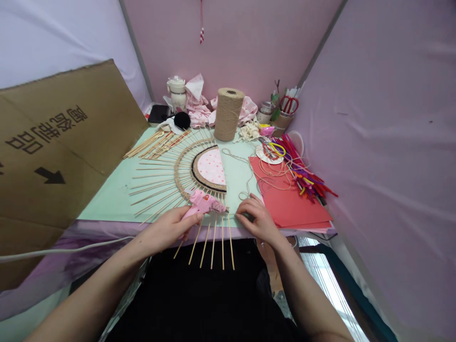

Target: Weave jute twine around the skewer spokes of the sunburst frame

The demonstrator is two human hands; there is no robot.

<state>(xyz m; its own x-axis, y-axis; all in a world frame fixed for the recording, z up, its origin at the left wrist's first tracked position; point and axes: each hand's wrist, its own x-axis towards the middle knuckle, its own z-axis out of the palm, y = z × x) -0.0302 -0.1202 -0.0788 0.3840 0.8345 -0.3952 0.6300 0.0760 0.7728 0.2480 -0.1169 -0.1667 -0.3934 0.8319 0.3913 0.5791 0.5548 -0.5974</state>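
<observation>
My left hand (180, 223) is wrapped round a pink hot glue gun (202, 203), its nozzle pointing right at the end of a curved twine band. Beneath it lies a half-round piece (211, 167) with pink dotted cloth in the middle, black and tan twine borders, and thin sticks (153, 181) fanning outward. Several sticks reach over the table's front edge. Just right of the nozzle, my right hand (258, 218) pinches a thin strand of twine (232, 214). That twine loops back across the table toward a large upright twine spool (228, 116).
A big cardboard sheet (71, 133) leans at the left. Red paper (288, 197) lies at the right under colourful pipe cleaners (306, 175) and yellow-handled scissors (278, 148). Loose sticks (156, 144), a white bottle (177, 92) and a pot with red scissors (283, 122) stand farther back. A white cord (71, 249) crosses the left.
</observation>
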